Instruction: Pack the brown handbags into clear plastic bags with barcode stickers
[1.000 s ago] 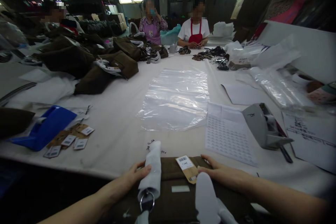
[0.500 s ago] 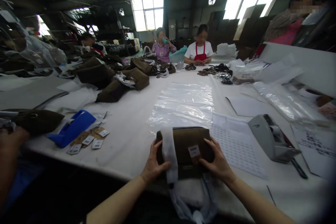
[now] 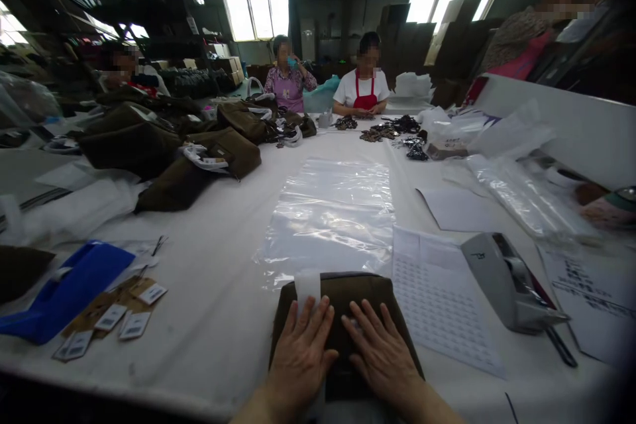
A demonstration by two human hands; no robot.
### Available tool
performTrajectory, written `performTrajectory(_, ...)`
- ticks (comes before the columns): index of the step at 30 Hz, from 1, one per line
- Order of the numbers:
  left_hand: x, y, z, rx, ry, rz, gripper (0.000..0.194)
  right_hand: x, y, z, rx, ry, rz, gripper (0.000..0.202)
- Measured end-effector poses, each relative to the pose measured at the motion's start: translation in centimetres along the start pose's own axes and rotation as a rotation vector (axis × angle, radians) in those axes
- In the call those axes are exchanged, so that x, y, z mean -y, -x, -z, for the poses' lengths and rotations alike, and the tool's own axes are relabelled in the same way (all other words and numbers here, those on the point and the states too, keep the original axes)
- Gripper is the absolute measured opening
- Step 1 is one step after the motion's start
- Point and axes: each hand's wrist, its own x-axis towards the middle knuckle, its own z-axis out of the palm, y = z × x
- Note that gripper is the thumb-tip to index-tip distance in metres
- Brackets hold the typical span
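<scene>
A dark olive-brown bag (image 3: 342,283) lies on the white table at its near edge. Pressed flat on its left part is my left hand (image 3: 304,351), fingers stretched out over a white wrapped strap (image 3: 308,283). My right hand (image 3: 382,351) rests flat on the bag's right part, its fingers spread. Both palms cover much of the bag, and its label is mostly hidden beneath the right fingers. Just beyond the bag lies a flat clear plastic bag (image 3: 332,205).
Left are a blue tape dispenser (image 3: 74,291), several barcode tags (image 3: 112,317) and a heap of brown bags (image 3: 199,165). Right are a printed sheet (image 3: 437,298), a grey tape dispenser (image 3: 511,281) and clear plastic sleeves (image 3: 531,199). Co-workers (image 3: 365,83) sit across the table.
My hands have moved from gripping the bag's two sides to lying flat on top of it. The bag now lies on the table, and its hanging wrapped straps no longer show below.
</scene>
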Motion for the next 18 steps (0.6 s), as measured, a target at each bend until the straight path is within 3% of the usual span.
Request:
performTrajectory(4,0.4,-1.9,-2.3,0.131,-0.070,0.022,0.064,-0.6,-1.2,-1.7,0.007,-0.009,-0.079,0.064)
performTrajectory(6,0.5,-2.1,-2.6,0.164,-0.061,0.016,0.064,-0.8,-1.3,-2.1,0.005,-0.030,-0.084,0.064)
performTrajectory(9,0.5,-1.8,-1.2,0.174,0.043,-0.022,0.062,-0.6,-1.2,-1.7,0.033,-0.044,-0.073,0.067)
performTrajectory(11,1.0,-1.6,0.3,0.122,0.207,0.003,0.056,-0.6,-0.9,-0.9,0.030,-0.076,-0.036,0.066)
performTrajectory(14,3.6,-2.1,2.2,-0.131,0.484,0.247,0.034,-2.0,-0.7,0.8,-0.088,-0.243,-0.040,0.064)
performTrajectory(16,6.8,-3.2,2.2,-0.273,0.561,0.522,0.020,-4.5,-1.1,1.5,-0.232,-0.413,-0.213,0.049)
performTrajectory(18,10.2,-4.8,0.8,-0.149,0.548,0.723,0.019,-7.8,-2.2,1.1,-0.340,-0.556,-0.507,0.027)
